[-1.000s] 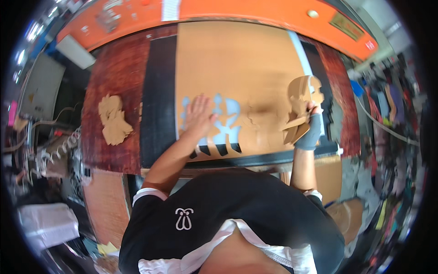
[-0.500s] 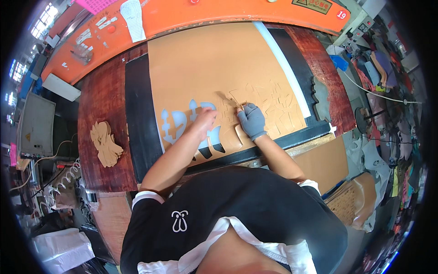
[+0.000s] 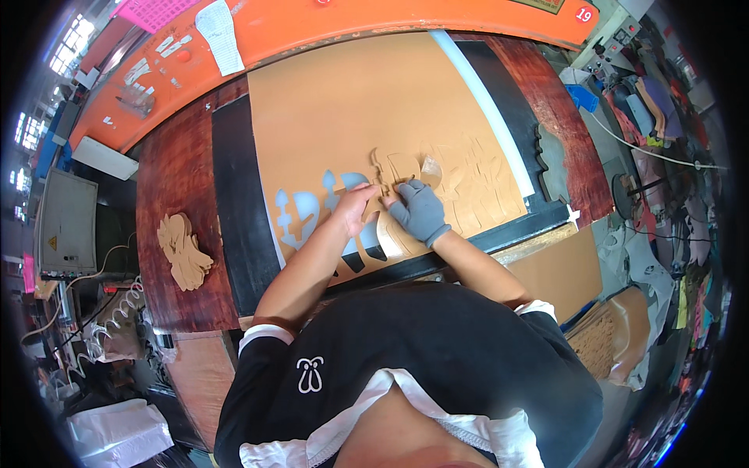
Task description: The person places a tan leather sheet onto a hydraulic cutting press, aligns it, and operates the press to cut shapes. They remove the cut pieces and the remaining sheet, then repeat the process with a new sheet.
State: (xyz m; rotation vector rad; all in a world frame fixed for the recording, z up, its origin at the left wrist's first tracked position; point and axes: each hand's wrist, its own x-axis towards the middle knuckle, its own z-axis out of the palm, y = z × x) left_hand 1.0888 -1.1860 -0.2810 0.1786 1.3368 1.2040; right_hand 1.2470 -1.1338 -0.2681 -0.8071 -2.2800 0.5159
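A large tan leather-like sheet (image 3: pixel 335 101) lies before me, with cut outlines and holes along its near part. My bare left hand (image 3: pixel 355 209) is over the holes at the left, its thumb and fingers pinched at a thin, jagged cut-out piece (image 3: pixel 378 165) that stands up from the sheet. Close beside it, my right hand (image 3: pixel 421 214), in a grey fingerless glove, has its fingers curled inward at the sheet; what they grip is hidden. Right of the gloved hand, cut outlines (image 3: pixel 476 183) show with their pieces in place.
On the reddish-brown board at left rests a pile of tan cut pieces (image 3: pixel 185 251). An orange machine beam (image 3: pixel 289 25) spans the far side. A toothed grey plate (image 3: pixel 552 168) lies at right. Near my right elbow are a tan sheet (image 3: pixel 558 273) and a stack (image 3: pixel 593 351).
My right hand has shifted left and nearer to me, close to the left hand. The thin piece now stands between both hands, and a curved flap by the right hand has lifted.
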